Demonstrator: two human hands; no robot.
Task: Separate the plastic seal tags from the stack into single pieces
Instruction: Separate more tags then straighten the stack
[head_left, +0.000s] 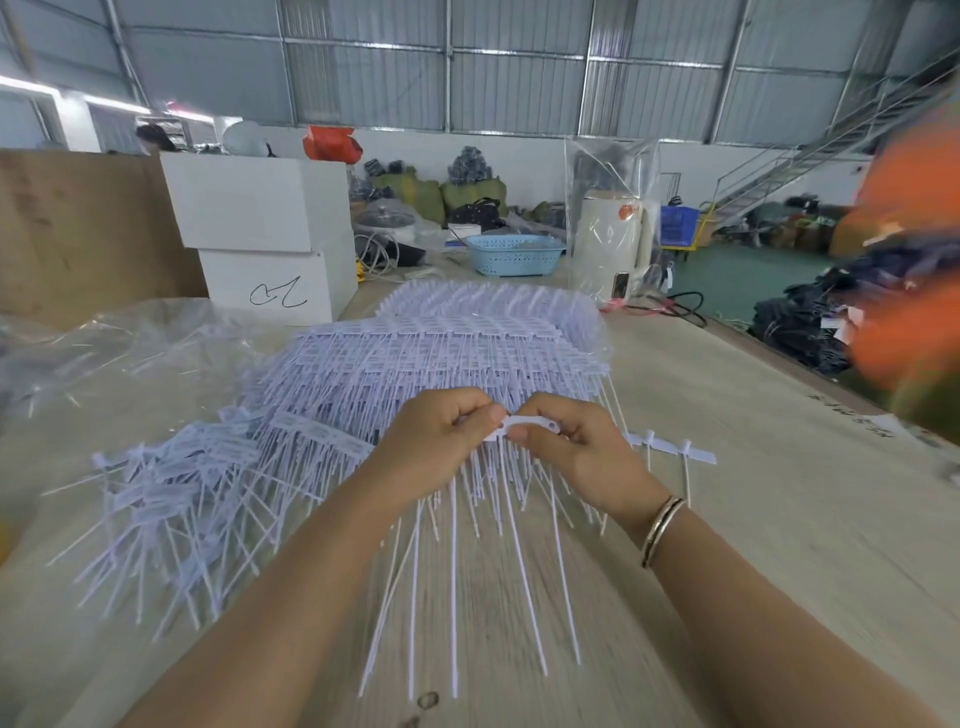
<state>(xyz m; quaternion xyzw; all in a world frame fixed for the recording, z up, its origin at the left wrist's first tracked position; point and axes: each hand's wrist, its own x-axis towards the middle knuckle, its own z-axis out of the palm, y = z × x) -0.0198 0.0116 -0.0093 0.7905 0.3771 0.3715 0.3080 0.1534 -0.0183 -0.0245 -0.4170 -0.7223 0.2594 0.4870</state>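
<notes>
A big stack of joined white plastic seal tags (447, 353) lies on the wooden table (727, 519), its thin tails pointing toward me. My left hand (436, 441) and my right hand (571, 447) meet in front of the stack. Both pinch the same strip of joined tags (524, 423) at its flat head end, thumbs close together. The strip runs on to the right past my right hand, and its long tails hang down between my forearms. A loose pile of single tags (171, 488) lies to the left of my left arm.
Clear plastic bag (104, 343) crumpled at the left. White cardboard boxes (270, 234) stand behind it. A blue basket (514, 254) and a white appliance in plastic wrap (613, 244) sit at the far end. A blurred orange shape (914, 260) fills the right edge.
</notes>
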